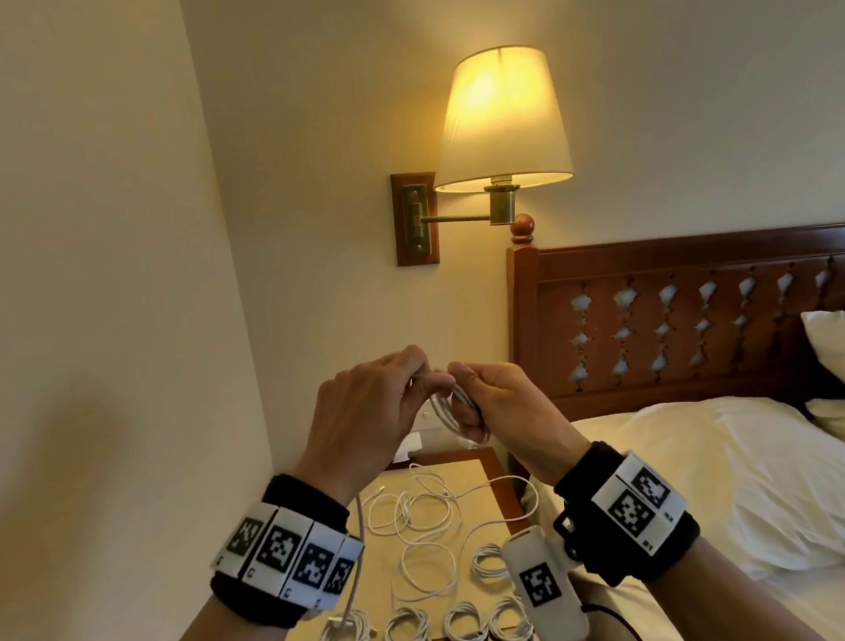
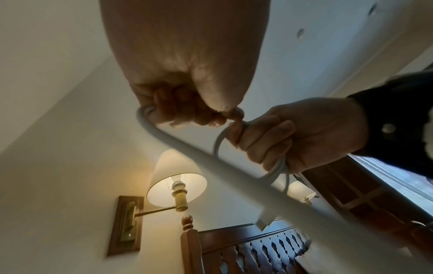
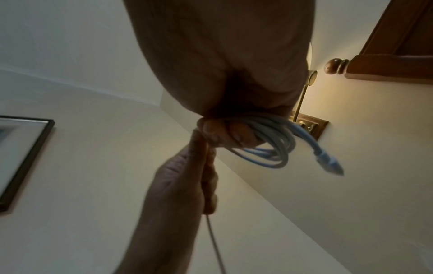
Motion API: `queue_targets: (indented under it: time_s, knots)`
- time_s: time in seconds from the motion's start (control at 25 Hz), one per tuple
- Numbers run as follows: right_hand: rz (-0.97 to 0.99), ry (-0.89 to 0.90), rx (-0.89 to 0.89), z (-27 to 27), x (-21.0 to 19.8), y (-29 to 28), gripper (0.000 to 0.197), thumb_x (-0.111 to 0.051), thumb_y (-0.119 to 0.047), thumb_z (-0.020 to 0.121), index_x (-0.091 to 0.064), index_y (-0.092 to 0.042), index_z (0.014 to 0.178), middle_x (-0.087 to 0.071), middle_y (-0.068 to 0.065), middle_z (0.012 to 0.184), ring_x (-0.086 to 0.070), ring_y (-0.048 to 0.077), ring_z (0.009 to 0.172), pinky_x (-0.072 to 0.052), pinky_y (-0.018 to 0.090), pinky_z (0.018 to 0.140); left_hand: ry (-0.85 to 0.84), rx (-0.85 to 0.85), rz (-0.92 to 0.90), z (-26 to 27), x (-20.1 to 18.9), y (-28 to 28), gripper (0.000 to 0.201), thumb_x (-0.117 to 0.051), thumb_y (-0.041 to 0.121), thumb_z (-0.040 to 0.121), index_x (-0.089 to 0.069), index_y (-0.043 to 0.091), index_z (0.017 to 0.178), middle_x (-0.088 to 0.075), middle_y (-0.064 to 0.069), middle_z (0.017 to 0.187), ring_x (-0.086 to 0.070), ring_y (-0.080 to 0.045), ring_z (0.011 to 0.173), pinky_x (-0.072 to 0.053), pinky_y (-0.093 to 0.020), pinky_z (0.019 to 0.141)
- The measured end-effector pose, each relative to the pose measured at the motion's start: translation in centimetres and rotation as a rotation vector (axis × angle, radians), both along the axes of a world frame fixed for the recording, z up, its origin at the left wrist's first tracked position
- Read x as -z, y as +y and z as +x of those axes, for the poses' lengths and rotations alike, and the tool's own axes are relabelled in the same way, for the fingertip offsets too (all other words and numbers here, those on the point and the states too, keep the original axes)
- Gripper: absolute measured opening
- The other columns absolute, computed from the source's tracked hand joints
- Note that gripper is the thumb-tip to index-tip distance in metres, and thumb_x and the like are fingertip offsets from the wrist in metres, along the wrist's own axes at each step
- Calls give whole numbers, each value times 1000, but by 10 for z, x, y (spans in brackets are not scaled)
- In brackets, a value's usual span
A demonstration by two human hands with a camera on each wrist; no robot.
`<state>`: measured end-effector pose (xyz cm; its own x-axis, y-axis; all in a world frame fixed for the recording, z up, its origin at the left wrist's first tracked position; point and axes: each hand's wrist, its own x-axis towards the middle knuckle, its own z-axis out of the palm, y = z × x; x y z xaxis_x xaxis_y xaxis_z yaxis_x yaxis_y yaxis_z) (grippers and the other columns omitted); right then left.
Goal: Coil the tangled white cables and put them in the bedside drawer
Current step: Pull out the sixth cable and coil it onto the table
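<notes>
Both hands are raised above the bedside table (image 1: 478, 470). My right hand (image 1: 466, 392) grips a small coil of white cable (image 1: 461, 416), also seen as loops (image 3: 271, 142) with a plug end (image 3: 328, 163) sticking out. My left hand (image 1: 417, 371) pinches the same cable's loose strand (image 2: 211, 159) right next to the coil; the rest trails down past my left wrist (image 1: 358, 553). A tangle of white cables (image 1: 415, 513) lies on the tabletop. Several coiled cables (image 1: 407, 630) sit in a row along its front edge. No drawer is in view.
A lit wall lamp (image 1: 498, 122) hangs above the table. The wooden headboard (image 1: 689, 324) and the bed with white pillows (image 1: 725, 473) are to the right. A wall (image 1: 105, 294) closes the left side.
</notes>
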<state>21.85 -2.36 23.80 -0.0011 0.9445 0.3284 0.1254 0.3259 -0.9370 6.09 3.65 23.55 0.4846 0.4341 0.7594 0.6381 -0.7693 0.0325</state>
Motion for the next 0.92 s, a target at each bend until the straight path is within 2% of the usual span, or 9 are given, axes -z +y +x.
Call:
queue_targets:
  time_s: [0.2,0.28,0.36,0.44,0.52,0.64,0.72,0.8,0.92]
  knots:
    - [-221,270,-214,10,3,-2,36,-32,-33,105,-56,-8,93,-35,-5,58,-31,9,51,-31,21,52,-104,126,-170,-1,18,21,41,-29,60,95,-44,27,79,-47,10,61,-47,-12,57,-41,-32,54]
    - [-269,434,-277,13,3,-3,32,-35,-30,103,-55,-7,91,-33,-5,57,-32,7,48,-31,20,52,-139,132,-192,-4,29,28,38,-24,58,96,-41,29,77,-45,10,59,-45,-11,54,-36,-27,50]
    - [-271,609,-340,24,0,-5,28,-36,-28,101,-52,-9,89,-31,-7,56,-30,6,47,-30,19,50,-175,103,-230,-13,46,40,38,-23,55,97,-41,30,76,-45,8,57,-45,-10,52,-35,-25,49]
    - [-242,746,-386,40,-7,-7,26,-36,-27,100,-51,-10,88,-30,-8,57,-30,5,47,-31,19,50,-208,76,-282,-30,67,53,42,-21,57,99,-43,29,77,-47,6,56,-48,-12,50,-40,-33,49]
    - [-209,785,-356,53,-12,-6,28,-34,-27,101,-52,-11,87,-31,-8,58,-32,6,48,-33,19,51,-181,69,-334,-43,83,58,37,-24,57,96,-43,31,79,-48,5,57,-47,-14,50,-42,-35,49]
    - [-139,647,-154,50,-9,1,30,-34,-28,104,-52,-10,89,-36,-5,59,-37,8,50,-36,22,55,51,80,-354,-38,78,32,27,-37,45,99,-46,30,78,-51,10,60,-48,-10,54,-38,-24,52]
    - [-90,493,-66,37,-5,6,30,-35,-28,104,-51,-8,90,-42,-2,61,-41,10,52,-38,24,58,232,117,-239,-23,63,5,22,-40,41,101,-51,32,85,-51,15,65,-46,-8,56,-35,-20,52]
    - [-46,328,-36,24,-2,7,31,-34,-27,105,-51,-7,89,-46,0,62,-44,11,54,-41,23,58,287,179,-119,-12,44,-16,18,-37,44,101,-51,33,96,-54,14,70,-44,-8,58,-31,-22,53]
    - [40,81,37,10,2,6,35,-34,-25,105,-55,-2,88,-51,3,63,-48,10,53,-43,22,56,229,204,-40,-6,21,-28,26,-31,48,100,-53,34,100,-63,11,72,-47,-8,55,-28,-18,51]
